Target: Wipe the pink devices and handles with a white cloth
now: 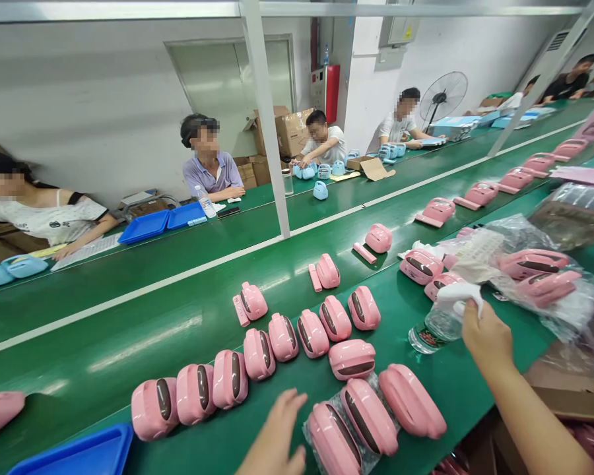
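My left hand (277, 432) hovers low over the green belt (129, 330) with fingers stretched out, holding nothing, just left of three pink devices (371, 415) that lie on a clear bag. My right hand (482, 330) is closed on a white cloth (458, 295) and rests on a clear water bottle (433, 330) lying on its side. A row of several pink devices (257, 353) stands upright along the belt in front of me. One more pink device (352, 358) lies flat behind the three.
A blue tray (79, 455) sits at the lower left corner. Clear bags with pink devices (539, 274) pile up at the right. More pink devices and lids run up the belt. Across the belt, several people sit with blue devices, blue trays (161, 221) and cardboard boxes.
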The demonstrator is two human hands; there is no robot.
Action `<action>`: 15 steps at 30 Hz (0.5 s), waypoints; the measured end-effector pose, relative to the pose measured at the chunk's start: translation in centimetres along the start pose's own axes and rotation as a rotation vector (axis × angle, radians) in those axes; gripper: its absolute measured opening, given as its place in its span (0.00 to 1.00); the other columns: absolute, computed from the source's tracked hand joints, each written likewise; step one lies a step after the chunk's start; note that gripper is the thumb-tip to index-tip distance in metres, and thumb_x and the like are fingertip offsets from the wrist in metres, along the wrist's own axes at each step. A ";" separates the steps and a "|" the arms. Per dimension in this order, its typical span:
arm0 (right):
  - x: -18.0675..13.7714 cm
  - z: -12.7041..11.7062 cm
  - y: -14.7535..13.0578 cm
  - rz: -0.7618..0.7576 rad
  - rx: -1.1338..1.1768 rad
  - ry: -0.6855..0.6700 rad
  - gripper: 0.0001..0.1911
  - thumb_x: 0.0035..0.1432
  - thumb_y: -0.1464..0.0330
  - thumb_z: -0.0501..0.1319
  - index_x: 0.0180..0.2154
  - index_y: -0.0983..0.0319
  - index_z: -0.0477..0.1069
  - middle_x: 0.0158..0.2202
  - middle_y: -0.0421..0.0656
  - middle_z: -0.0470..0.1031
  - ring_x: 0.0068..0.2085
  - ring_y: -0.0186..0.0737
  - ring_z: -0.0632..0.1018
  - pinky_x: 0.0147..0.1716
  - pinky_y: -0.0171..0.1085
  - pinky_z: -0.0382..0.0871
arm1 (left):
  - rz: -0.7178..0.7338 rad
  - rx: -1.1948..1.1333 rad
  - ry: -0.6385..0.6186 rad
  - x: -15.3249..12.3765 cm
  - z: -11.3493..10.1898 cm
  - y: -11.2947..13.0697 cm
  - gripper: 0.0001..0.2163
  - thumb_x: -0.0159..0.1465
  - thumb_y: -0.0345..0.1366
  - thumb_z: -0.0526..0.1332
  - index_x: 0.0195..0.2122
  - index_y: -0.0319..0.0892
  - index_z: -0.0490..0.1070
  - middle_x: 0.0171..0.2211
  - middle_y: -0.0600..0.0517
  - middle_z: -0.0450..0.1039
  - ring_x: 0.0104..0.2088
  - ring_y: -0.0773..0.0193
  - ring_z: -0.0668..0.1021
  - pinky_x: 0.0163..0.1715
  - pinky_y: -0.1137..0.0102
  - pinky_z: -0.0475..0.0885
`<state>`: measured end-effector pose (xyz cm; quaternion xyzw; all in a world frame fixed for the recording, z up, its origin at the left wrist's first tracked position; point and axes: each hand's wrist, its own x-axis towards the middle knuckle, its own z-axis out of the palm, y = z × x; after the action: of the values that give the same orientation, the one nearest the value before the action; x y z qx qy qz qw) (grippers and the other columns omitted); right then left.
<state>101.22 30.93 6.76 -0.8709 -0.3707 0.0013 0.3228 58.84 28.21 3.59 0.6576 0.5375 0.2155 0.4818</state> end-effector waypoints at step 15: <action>3.8 3.1 8.3 -0.160 -0.099 0.413 0.13 0.58 0.63 0.62 0.26 0.63 0.66 0.31 0.46 0.73 0.37 0.38 0.75 0.37 0.37 0.70 | -0.030 0.240 -0.333 -0.1 5.1 -1.1 0.48 0.46 0.37 0.62 0.66 0.28 0.41 0.68 0.38 0.42 0.67 0.51 0.48 0.66 0.60 0.45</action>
<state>108.56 30.81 0.57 -0.8352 -0.3644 -0.2207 0.3478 62.30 26.05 0.37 0.7287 0.4819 0.0309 0.4857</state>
